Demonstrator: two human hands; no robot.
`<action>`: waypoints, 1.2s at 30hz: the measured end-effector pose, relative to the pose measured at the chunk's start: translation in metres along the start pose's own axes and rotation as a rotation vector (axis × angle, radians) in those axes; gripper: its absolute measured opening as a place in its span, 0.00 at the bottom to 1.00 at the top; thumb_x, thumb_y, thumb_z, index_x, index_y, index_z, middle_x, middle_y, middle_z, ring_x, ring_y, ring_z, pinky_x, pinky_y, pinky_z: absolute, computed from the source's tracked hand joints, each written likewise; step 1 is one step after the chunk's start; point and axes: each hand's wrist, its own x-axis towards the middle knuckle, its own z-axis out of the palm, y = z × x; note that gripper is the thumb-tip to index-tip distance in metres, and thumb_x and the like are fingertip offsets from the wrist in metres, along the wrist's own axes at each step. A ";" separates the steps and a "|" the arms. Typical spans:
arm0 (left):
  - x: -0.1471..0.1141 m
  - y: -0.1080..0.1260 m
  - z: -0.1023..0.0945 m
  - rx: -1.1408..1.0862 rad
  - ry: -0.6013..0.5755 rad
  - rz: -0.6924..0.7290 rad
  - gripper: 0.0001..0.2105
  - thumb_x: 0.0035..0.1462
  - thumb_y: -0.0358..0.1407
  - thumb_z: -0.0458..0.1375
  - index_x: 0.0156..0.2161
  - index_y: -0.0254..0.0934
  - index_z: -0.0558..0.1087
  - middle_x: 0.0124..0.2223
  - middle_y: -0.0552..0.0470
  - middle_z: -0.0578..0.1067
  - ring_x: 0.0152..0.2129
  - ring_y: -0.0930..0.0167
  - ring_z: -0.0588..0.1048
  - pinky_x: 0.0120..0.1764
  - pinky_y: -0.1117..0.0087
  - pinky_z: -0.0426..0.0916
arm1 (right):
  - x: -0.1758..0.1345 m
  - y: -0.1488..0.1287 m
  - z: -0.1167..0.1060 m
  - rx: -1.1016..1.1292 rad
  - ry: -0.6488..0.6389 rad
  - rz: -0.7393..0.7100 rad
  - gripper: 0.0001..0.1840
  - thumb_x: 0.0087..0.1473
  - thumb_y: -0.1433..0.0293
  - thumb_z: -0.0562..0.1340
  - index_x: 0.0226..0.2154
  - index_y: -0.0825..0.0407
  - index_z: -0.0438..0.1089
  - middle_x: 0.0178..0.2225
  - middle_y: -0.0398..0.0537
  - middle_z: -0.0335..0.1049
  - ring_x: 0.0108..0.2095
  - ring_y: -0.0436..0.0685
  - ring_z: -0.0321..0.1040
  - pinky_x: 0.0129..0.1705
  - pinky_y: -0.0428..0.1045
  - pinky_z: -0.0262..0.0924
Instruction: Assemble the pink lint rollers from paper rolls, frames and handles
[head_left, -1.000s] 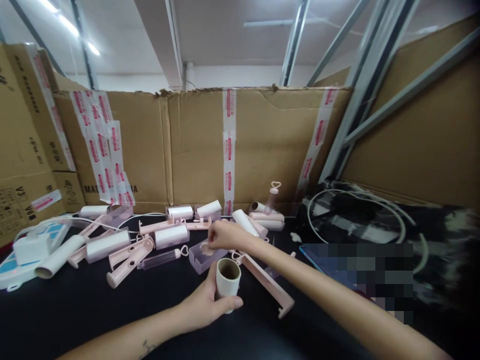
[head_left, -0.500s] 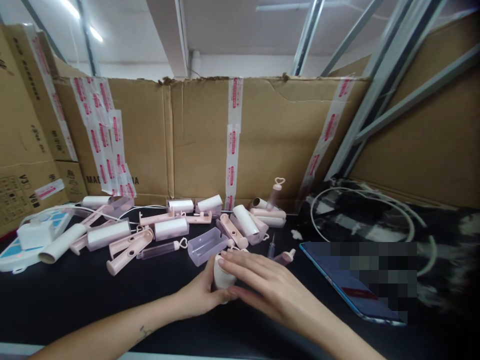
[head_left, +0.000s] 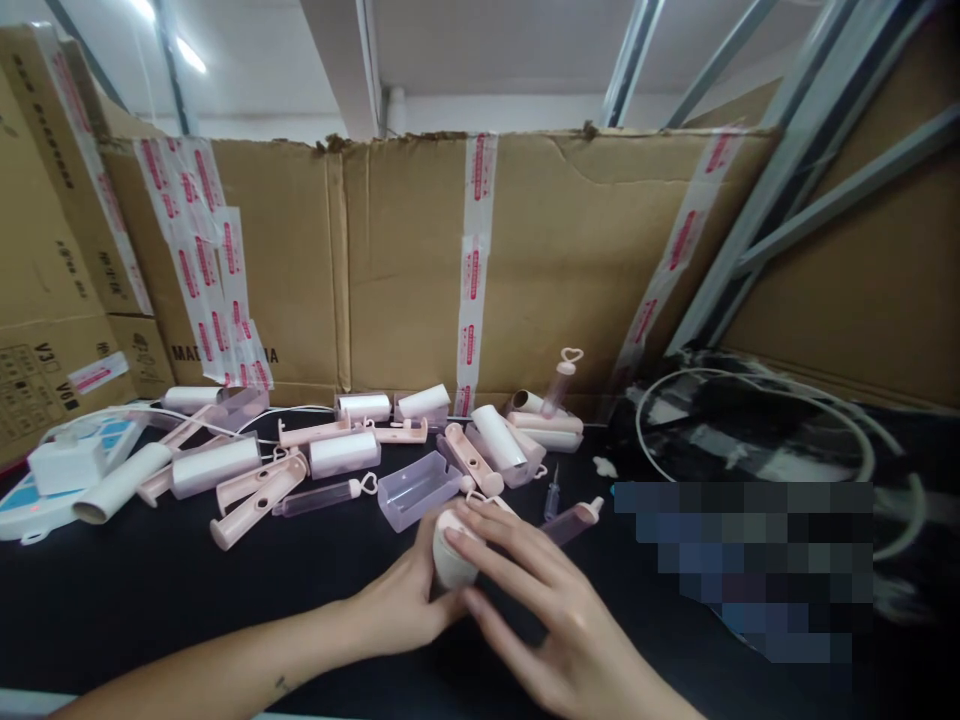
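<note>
A white roll [head_left: 454,560] stands tilted between my two hands above the black table. My left hand [head_left: 409,590] wraps round its left side, thumb along the bottom. From the right, my right hand [head_left: 551,600] bears on it with the fingertips over its upper face and the thumb by its lower end. The roll's far side is hidden by my fingers. Just behind lies an open, clear purple case [head_left: 420,492]. A pink holder [head_left: 474,460] lies past it, beside another white roll [head_left: 499,437]. Right of my hand are a small screwdriver [head_left: 553,497] and a clear purple handle [head_left: 574,522].
More white rolls in cases [head_left: 345,455], pink holders [head_left: 259,505] and a heart-ended handle [head_left: 319,497] spread along the back left. A power strip [head_left: 30,510] with a white plug sits far left. Cardboard [head_left: 397,270] walls the back; a coiled white cable [head_left: 645,440] lies right.
My right hand has shifted slightly and its fingers have spread, showing more of the roll's face. The roll is turned a little in my hands. The view has moved slightly.
</note>
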 end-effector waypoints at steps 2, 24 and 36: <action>-0.002 -0.002 0.001 0.010 0.043 -0.005 0.34 0.54 0.40 0.56 0.60 0.38 0.43 0.60 0.37 0.56 0.54 0.60 0.61 0.56 0.55 0.52 | -0.001 0.000 -0.001 0.113 -0.028 0.060 0.27 0.52 0.71 0.58 0.55 0.49 0.58 0.55 0.55 0.60 0.56 0.63 0.55 0.55 0.60 0.54; 0.010 0.048 -0.027 -0.663 0.088 -0.207 0.43 0.47 0.32 0.63 0.57 0.48 0.36 0.42 0.47 0.71 0.39 0.64 0.73 0.41 0.56 0.68 | 0.004 0.059 -0.040 0.164 -0.089 0.196 0.12 0.55 0.63 0.57 0.42 0.50 0.63 0.37 0.50 0.72 0.35 0.56 0.71 0.38 0.49 0.66; 0.017 0.030 -0.035 -0.481 0.108 -0.149 0.54 0.38 0.29 0.67 0.60 0.48 0.31 0.49 0.45 0.67 0.45 0.63 0.70 0.47 0.56 0.63 | 0.011 0.055 -0.001 -0.150 -0.015 0.126 0.07 0.54 0.65 0.57 0.35 0.50 0.65 0.34 0.49 0.75 0.34 0.57 0.72 0.34 0.48 0.63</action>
